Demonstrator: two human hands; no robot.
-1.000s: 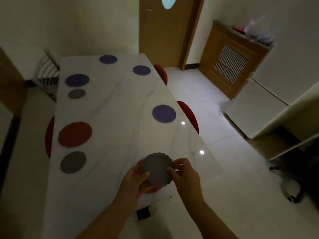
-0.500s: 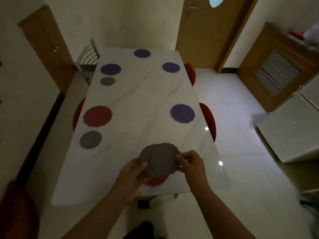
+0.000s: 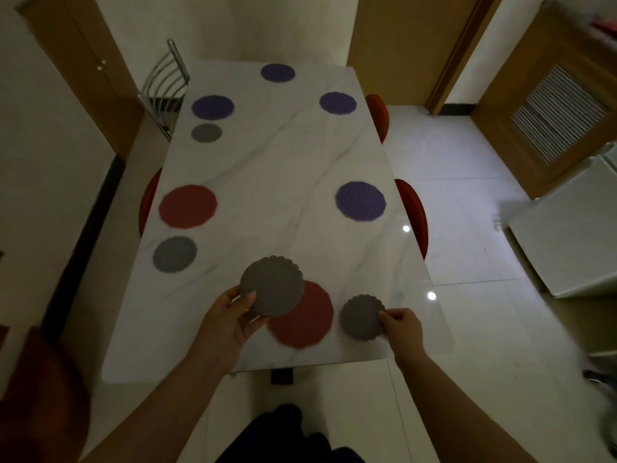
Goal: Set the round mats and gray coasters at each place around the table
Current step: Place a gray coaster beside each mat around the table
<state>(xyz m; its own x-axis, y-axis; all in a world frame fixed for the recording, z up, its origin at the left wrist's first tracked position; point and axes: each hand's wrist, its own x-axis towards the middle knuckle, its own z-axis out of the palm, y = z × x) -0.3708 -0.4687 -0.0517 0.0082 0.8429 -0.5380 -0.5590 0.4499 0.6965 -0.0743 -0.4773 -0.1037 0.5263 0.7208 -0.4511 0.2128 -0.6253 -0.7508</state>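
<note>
Head view: my right hand [image 3: 402,325] pinches one gray coaster [image 3: 360,317] by its rim, low over the table [image 3: 283,182], just beside the near red mat [image 3: 307,324] on its right, so this place gets its pair. My left hand [image 3: 230,315] grips a second gray disc [image 3: 272,285], raised over the mat's left edge, likely as supply for the right-side purple mat [image 3: 360,201], which has no coaster.

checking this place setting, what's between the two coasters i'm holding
The near red mat lies between the left coaster and the right coaster, in the head view.
</note>
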